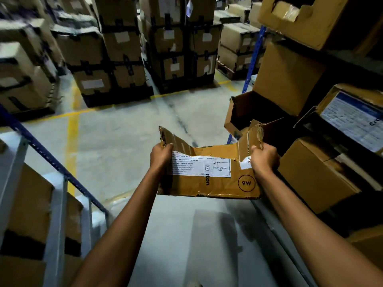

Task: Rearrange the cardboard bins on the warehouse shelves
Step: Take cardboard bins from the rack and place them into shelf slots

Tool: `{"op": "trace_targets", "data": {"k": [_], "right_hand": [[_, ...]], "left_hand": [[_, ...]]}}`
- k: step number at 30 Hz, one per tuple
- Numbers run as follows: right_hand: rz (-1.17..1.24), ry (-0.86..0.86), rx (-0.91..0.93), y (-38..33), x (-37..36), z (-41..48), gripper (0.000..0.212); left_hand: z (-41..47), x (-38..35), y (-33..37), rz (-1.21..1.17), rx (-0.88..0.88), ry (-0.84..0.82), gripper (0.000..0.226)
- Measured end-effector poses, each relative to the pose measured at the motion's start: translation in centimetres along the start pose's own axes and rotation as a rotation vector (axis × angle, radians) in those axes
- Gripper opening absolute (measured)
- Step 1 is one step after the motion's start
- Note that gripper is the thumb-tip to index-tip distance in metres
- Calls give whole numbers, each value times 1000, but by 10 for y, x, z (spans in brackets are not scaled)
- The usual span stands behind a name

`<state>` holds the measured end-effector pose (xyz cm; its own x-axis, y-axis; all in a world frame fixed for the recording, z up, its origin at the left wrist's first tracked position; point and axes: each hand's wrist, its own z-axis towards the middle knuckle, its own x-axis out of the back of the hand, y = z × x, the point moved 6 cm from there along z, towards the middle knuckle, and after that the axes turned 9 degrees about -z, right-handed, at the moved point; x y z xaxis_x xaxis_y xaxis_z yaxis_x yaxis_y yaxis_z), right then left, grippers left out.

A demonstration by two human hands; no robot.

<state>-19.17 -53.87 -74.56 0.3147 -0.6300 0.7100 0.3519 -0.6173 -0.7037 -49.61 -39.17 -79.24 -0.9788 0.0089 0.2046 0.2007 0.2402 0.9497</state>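
I hold a torn-open cardboard bin [209,183] in the air over the aisle floor, at the centre of the head view. It bears a white label and a circled "9W" mark. My left hand [160,153] grips its ragged left wall at the top edge. At the other side, my right hand [264,156] grips the torn right flap. The bin's open top faces away from me. It hangs just left of the shelf rack on the right, apart from an open empty bin [244,112] that sticks out from that rack.
The right rack holds more cardboard boxes [315,172], one with a blue-white label [352,119], behind a blue upright [253,54]. Another rack with a blue rail [51,156] and boxes stands at the left. Pallets of strapped boxes [124,48] stand across yellow floor lines [72,141].
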Motion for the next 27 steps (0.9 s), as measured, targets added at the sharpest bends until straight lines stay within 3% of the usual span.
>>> {"op": "trace_targets", "data": {"k": [6,12,17,23,27], "right_hand": [[209,13,55,-58,41,10,20],[342,71,230,-144,96,9,16],[361,183,364,-213,144,1,28],[399,366,511,-285,218,-3,28],[547,420,601,-324,274,-4,24]], "left_hand": [[-17,18,106,191,-281,182,35],[-38,73,219,189,-536,309,35],[-58,114,305,124,-700,441,33],[-94,130,395,11,-853,469,33],[-114,138,454,-122,-926,408,39]]}}
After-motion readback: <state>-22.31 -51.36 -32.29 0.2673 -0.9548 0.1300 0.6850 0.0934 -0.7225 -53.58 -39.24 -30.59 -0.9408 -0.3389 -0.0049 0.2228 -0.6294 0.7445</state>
